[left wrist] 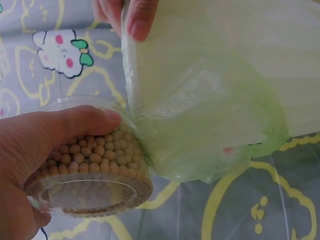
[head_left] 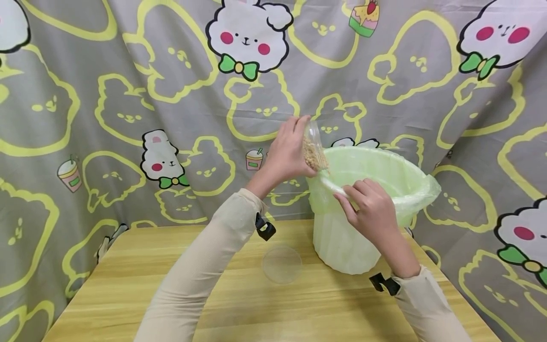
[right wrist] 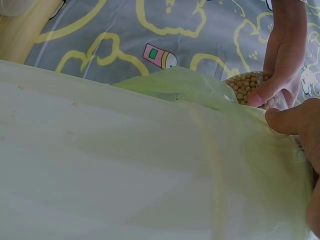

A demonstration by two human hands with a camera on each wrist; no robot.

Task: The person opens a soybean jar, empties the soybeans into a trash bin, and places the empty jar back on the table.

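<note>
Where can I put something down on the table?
The table looks bare left of the left sleeve and between it and the right sleeve, in front of the clear disc. Back right is crowded: bin, jar, left hand, right hand.

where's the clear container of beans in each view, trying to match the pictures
Head: the clear container of beans is just right of centre, in the left hand.
Left wrist: lower left, under the left thumb.
Right wrist: upper right, partly hidden by the left hand.
Shared landmark: the green bag next to it.
</note>
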